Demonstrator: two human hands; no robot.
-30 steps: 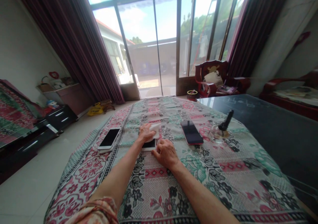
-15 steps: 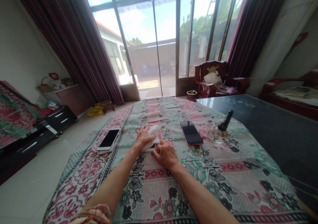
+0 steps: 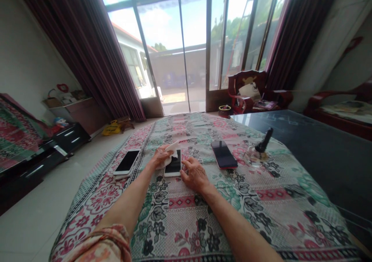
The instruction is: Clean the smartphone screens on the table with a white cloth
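A white-framed phone (image 3: 173,165) lies screen up in the middle of the floral tablecloth (image 3: 203,223). My left hand (image 3: 159,157) grips a crumpled white cloth (image 3: 171,148) at the phone's left edge. My right hand (image 3: 195,174) rests on the tablecloth with its fingertips against the phone's right edge. A second white phone (image 3: 127,161) lies to the left, and a red-edged dark phone (image 3: 223,154) lies to the right.
A small glass bottle with a black spray top (image 3: 259,151) stands right of the red phone. Beyond the cloth the table's dark glossy top (image 3: 314,146) shows. A red wooden chair (image 3: 247,89) and glass doors are behind; a low cabinet (image 3: 69,136) is at left.
My left hand has drawn the white cloth leftward off the middle phone, uncovering its dark screen. My right hand has stayed by the phone's right side.
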